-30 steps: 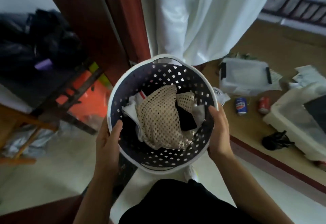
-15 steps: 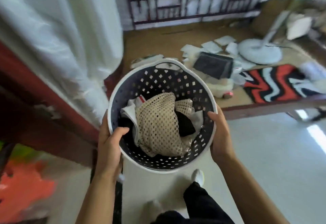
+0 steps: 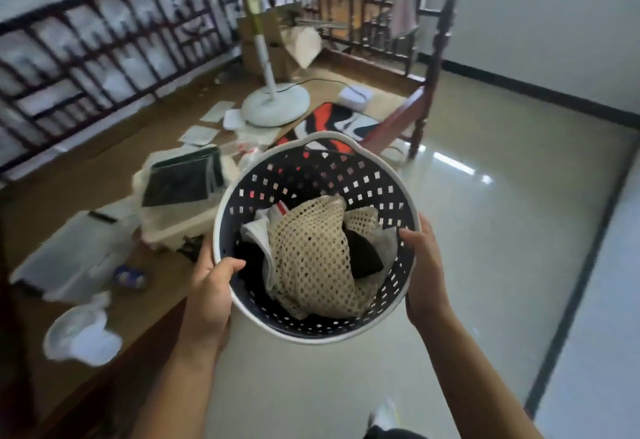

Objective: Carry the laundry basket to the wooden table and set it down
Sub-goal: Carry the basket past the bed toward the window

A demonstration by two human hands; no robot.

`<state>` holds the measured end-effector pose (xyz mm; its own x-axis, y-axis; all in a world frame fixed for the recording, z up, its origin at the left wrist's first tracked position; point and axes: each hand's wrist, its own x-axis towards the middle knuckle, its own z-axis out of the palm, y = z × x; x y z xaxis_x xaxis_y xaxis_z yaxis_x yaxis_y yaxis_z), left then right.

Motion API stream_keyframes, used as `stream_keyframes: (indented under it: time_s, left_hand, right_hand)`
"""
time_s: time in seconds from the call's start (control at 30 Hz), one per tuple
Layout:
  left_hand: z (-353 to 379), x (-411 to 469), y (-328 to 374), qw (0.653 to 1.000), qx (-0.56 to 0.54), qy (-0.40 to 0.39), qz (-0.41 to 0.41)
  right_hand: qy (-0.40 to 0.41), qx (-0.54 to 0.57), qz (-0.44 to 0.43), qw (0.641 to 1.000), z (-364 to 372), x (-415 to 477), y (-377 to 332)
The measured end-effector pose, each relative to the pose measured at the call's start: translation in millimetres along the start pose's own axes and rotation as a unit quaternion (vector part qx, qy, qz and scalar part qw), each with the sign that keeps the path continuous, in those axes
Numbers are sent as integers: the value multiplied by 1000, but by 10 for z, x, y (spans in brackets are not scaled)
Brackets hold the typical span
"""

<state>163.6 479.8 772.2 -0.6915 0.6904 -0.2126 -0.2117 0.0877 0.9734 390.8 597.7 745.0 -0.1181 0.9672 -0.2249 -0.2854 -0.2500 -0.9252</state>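
Note:
I hold a round laundry basket (image 3: 311,175) in front of me, above the floor; it has a white rim and dark perforated walls. Inside lie a cream mesh garment (image 3: 311,258) and some black and white clothes. My left hand (image 3: 211,286) grips the basket's left rim with the thumb hooked inside. On the right rim my right hand (image 3: 424,269) grips with its fingers over the edge. No wooden table is recognisable in the head view.
A low wooden platform (image 3: 86,175) with a dark lattice railing runs along the left, littered with plastic boxes (image 3: 72,255), a tablet (image 3: 180,182), papers, a can (image 3: 130,276) and a fan base (image 3: 275,103). A carved post (image 3: 429,89) stands ahead. Glossy tiled floor (image 3: 502,213) stretches right.
The view has swung to the right: the curtain and red post have left the frame, and the railing, fan base and tiled floor have come in. Both hands keep the same grip.

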Motion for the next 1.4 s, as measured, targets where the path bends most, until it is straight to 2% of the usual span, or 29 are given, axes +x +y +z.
stream_keyframes:
  time_s: [0.13,0.37,0.6,0.83,1.0,1.17,1.4]
  left_hand:
    - [886,197,-73,999,-9,-41,-22]
    - [2217,823,-85,997,-3,-73,-26]
    - [3796,1655,20,984,21,-171,-45]
    - [5591,2156,195,951,53,-300,-49]
    - [6853,2299,63,918,89,-384,-33]
    - [8024,2437,-38,906,116,-407,-24]
    - [9196,2890,58,935,76,-344,-49]
  right_hand:
    - [51,-11,-2,999,-586,514,-295]
    - [102,-16,-6,995,-1140,1517,-690]
    - [183,-35,-45,982,-1724,2694,-1297]
    - [297,17,-114,948,-2528,3439,-1978]
    - [358,74,-121,923,-3264,4024,-2211]
    - [361,88,-110,922,-4023,4860,-2584]
    - [291,39,-91,952,-4630,6171,-3301]
